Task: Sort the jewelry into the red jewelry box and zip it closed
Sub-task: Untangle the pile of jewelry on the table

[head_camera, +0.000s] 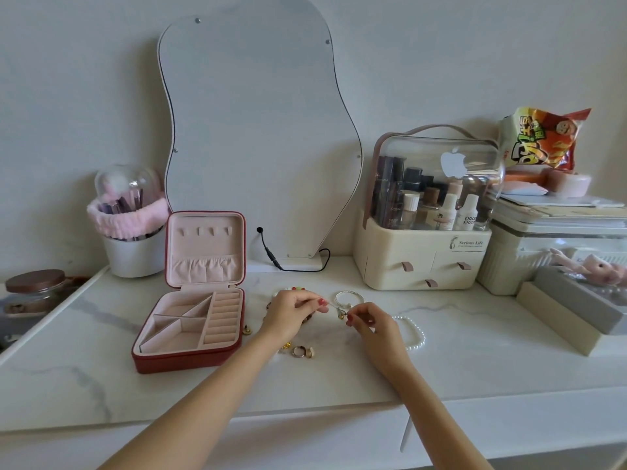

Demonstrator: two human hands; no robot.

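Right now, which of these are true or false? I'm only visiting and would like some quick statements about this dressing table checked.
1. The red jewelry box lies open. True.
2. Its compartments already hold rings. False: they look empty; loose rings lie on the table.
3. Both hands pinch one small piece between them. True: left hand, right hand.
4. The pearl strand is in the box. False: it lies on the table beside the right hand.
5. The cosmetics organizer stands left of the mirror. False: right.
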